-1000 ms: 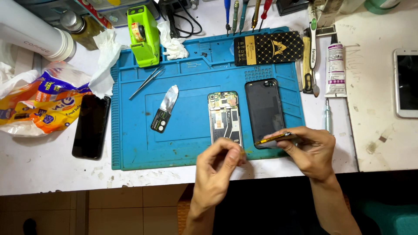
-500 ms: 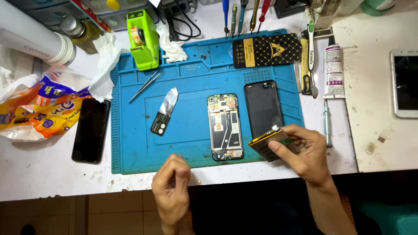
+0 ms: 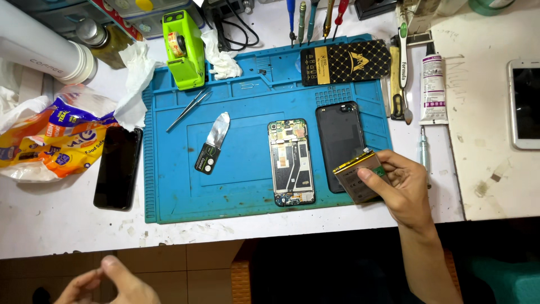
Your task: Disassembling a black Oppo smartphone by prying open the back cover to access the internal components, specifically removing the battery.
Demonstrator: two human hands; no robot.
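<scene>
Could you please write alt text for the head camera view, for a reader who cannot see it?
A person's right hand holds a flat phone battery over a blue repair mat, beside an opened phone and its dark back cover. The left hand is off the bench, low left.

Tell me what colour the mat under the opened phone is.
The mat is blue, seen plainly in the head view; the opened phone lies on it.

Work mat (image 3: 247, 186) blue, rust-brown smudges. Desk (image 3: 73, 231) white, scuffed. Tape dispenser (image 3: 183, 48) lime green. Back cover (image 3: 340, 141) black. Battery (image 3: 355, 175) grey-tan, gold edge, green tab. Flat box (image 3: 344, 63) black, gold diamond pattern. Snack bag (image 3: 53, 138) orange, yellow, blue. Phone (image 3: 117, 167) left of mat glossy black.
</scene>
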